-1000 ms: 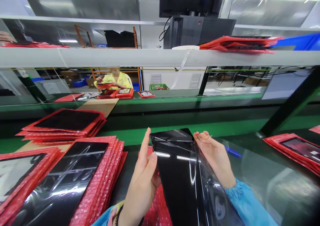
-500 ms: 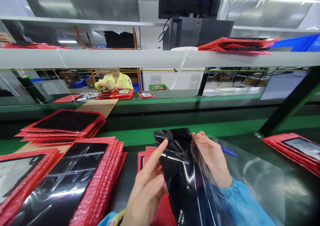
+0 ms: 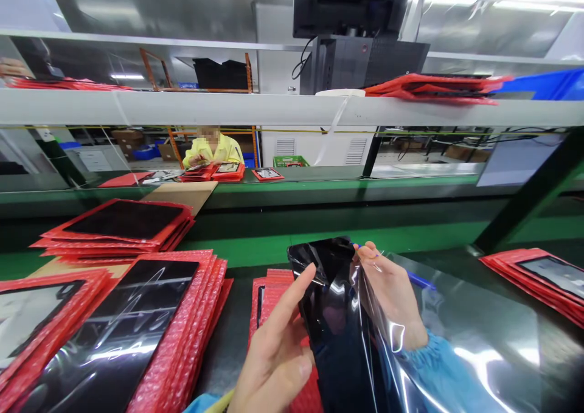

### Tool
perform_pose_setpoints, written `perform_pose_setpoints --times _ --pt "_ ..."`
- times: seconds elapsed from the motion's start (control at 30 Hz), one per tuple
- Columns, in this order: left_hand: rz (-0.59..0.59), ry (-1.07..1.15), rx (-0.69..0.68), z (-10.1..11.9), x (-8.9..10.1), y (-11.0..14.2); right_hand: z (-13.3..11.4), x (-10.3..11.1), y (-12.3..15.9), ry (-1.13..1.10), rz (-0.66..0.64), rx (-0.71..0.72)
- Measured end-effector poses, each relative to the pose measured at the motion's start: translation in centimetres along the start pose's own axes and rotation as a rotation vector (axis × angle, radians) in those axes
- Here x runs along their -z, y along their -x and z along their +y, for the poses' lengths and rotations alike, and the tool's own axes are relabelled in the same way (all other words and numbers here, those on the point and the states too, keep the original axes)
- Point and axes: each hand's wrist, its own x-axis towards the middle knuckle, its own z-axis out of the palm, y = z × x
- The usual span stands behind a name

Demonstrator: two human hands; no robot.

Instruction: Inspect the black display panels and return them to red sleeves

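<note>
I hold a glossy black glass panel (image 3: 333,322) upright-tilted in front of me. My left hand (image 3: 278,346) grips its left edge, index finger stretched along the glass. My right hand (image 3: 387,297) pinches a clear protective film (image 3: 456,346) at the panel's top right corner; the film hangs away to the right. Under the panel lies a red bubble-wrap sleeve (image 3: 271,291).
Stacks of black panels in red bubble wrap (image 3: 137,315) fill the left side, with more at the back left (image 3: 118,224) and far right (image 3: 542,279). A blue pen (image 3: 417,279) lies behind my right hand. A person in yellow (image 3: 212,148) works across the green conveyor (image 3: 319,185).
The panel has tilted more upright and shifted right. The film has come further off its right side. My left hand slid down the left edge.
</note>
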Motion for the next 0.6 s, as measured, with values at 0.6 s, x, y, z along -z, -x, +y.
perform_pose_setpoints --times 0.6 --pt "0.381 -0.002 0.016 -0.8 2.2 -3.2 -0.8 0.5 -0.5 0.1 0.041 0.098"
